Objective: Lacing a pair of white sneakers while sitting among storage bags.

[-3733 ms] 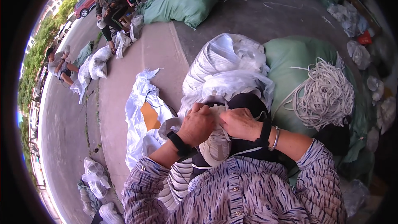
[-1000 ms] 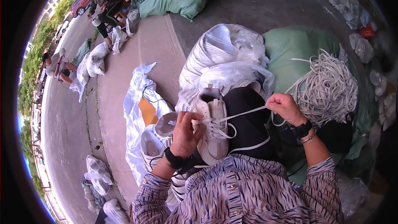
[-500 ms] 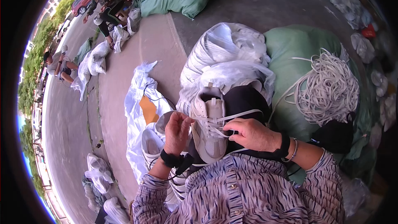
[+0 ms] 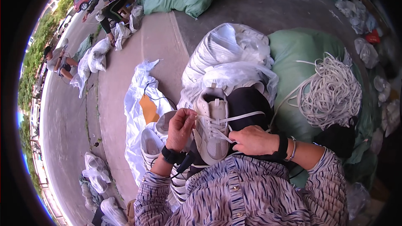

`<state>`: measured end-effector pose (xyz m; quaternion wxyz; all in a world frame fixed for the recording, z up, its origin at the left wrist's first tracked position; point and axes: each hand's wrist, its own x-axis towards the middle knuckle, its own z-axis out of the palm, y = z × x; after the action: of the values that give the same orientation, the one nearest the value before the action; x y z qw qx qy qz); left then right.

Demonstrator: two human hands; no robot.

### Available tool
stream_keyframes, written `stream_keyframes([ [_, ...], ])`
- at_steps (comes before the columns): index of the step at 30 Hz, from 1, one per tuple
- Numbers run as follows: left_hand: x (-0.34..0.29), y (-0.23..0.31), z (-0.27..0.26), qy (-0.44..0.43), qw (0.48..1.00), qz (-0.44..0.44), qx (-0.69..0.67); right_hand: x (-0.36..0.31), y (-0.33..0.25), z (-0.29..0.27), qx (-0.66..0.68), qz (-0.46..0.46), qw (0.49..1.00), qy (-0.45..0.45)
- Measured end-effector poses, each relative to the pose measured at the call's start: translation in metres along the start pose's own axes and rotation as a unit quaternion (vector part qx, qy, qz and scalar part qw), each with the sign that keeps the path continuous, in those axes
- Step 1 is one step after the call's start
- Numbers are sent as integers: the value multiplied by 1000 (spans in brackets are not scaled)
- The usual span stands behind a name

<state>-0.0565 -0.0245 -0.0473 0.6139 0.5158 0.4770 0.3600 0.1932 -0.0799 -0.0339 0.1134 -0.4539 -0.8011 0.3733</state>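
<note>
A pale grey and white sneaker (image 4: 213, 136) rests on my lap, its toe toward me. White shoelace (image 4: 246, 116) runs through its eyelets, and one length trails to the right over my dark-covered knee (image 4: 247, 102). My left hand (image 4: 181, 129) is at the shoe's left edge, thumb and fingers pinched on the lace there. On the other side my right hand (image 4: 253, 139) pinches a lace strand close to the lower eyelets. Each wrist wears a dark band.
A tangled heap of white laces (image 4: 331, 90) lies on a green sack (image 4: 289, 54) at right. Ahead stands a white bag of shoes (image 4: 228, 52). More sneakers (image 4: 151, 142) lie beside a white sheet (image 4: 133, 113) at left. Two people sit farther off, among sacks.
My right hand has moved slightly down and right, drawing its lace strand toward the toe. My left hand has shifted up a little, still pinching at the shoe's left edge.
</note>
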Motion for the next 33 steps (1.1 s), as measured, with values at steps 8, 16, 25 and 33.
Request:
stream_keyframes([
  [8, 2, 3, -6, 53, 995, 25, -83, -4, 4, -8, 102, -18, 981, 166],
  [16, 10, 9, -6, 61, 993, 23, -94, 30, -4, -15, 238, 9, 937, 254],
  [25, 10, 5, -13, 80, 984, -17, -156, 24, 9, -14, 356, 105, 928, -7],
  [33, 22, 17, -91, 165, 975, 41, -140, 33, -13, -21, 318, 41, 931, 175],
])
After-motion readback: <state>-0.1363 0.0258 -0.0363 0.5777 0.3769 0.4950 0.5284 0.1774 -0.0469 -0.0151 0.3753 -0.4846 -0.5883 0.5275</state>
